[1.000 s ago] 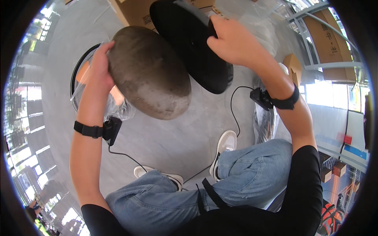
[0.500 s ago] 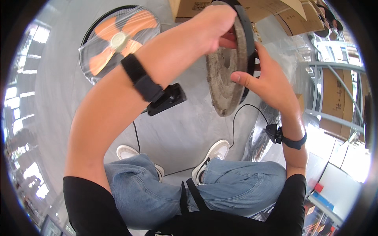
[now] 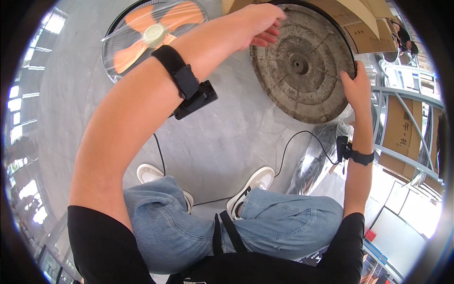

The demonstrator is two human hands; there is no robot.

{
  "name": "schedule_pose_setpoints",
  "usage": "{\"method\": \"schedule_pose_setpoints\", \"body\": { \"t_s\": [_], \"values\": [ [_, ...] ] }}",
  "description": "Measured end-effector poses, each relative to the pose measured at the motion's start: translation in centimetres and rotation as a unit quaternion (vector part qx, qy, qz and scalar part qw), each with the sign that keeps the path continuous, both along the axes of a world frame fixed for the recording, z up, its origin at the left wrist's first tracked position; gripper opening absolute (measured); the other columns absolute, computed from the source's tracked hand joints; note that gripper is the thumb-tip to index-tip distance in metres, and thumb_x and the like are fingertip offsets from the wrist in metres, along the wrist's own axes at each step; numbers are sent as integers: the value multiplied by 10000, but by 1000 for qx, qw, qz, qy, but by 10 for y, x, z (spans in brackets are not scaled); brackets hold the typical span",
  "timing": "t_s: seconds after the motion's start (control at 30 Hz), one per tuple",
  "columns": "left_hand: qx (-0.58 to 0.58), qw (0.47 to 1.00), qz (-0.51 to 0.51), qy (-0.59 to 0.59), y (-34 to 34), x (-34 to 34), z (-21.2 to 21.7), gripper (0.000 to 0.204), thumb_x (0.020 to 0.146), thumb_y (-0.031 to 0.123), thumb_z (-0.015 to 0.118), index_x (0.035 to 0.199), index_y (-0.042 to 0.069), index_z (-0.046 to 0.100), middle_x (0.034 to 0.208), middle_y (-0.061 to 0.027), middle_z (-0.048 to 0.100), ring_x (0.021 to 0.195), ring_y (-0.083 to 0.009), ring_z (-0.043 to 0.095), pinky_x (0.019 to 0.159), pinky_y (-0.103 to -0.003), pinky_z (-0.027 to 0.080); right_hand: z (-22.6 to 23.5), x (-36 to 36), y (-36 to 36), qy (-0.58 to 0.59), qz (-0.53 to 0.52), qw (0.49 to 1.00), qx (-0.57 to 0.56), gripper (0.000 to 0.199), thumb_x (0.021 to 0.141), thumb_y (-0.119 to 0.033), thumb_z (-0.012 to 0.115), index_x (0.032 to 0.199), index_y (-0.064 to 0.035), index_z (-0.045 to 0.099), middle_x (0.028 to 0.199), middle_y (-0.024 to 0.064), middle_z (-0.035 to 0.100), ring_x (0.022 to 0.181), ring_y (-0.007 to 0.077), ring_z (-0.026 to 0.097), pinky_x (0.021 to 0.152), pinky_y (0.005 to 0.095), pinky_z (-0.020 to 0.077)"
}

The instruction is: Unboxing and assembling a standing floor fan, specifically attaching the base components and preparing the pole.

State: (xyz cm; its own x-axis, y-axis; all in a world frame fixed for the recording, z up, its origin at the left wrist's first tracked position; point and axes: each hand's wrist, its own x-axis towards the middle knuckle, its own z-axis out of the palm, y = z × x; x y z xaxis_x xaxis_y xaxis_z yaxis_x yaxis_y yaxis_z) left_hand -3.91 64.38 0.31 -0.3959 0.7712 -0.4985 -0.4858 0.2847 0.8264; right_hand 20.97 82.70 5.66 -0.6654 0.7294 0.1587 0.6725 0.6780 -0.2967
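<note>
At the right edge of the grey disc (image 3: 314, 85), the right hand (image 3: 358, 90) grips it. At its upper left, the left hand (image 3: 264, 27) is half-open; contact I cannot tell. The step seems to be positioning; next probably needs two-hand support. Beyond the disc, a carton (image 3: 371, 35).
</note>
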Motion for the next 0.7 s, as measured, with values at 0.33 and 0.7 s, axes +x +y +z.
{"method": "schedule_pose_setpoints", "body": {
  "t_s": [0.33, 0.7],
  "values": [
    [-113, 968, -82, 211, -39, -28, -35, 378, 892, 352, 622, 1098, 37, 649, 1001, -77, 674, 849, -164, 653, 699, -307, 488, -10, 48, 55, -10, 4, 998, -67, 404, 787, -139, 637, 1126, 81, 615, 1010, 196, 712, 953, 310, 686, 855, 403, 512],
    [-222, 881, -290, 299, -70, 2, -133, 397, 875, 375, 636, 973, -8, 678, 841, -114, 682, 730, -228, 655, 613, -376, 520, -101, 156, 11, 300, -307, 774, -465, 317, 736, 8, 677, 1039, 54, 595, 953, 97, 648, 854, 219, 647, 679, 370, 533]
  ]
}}
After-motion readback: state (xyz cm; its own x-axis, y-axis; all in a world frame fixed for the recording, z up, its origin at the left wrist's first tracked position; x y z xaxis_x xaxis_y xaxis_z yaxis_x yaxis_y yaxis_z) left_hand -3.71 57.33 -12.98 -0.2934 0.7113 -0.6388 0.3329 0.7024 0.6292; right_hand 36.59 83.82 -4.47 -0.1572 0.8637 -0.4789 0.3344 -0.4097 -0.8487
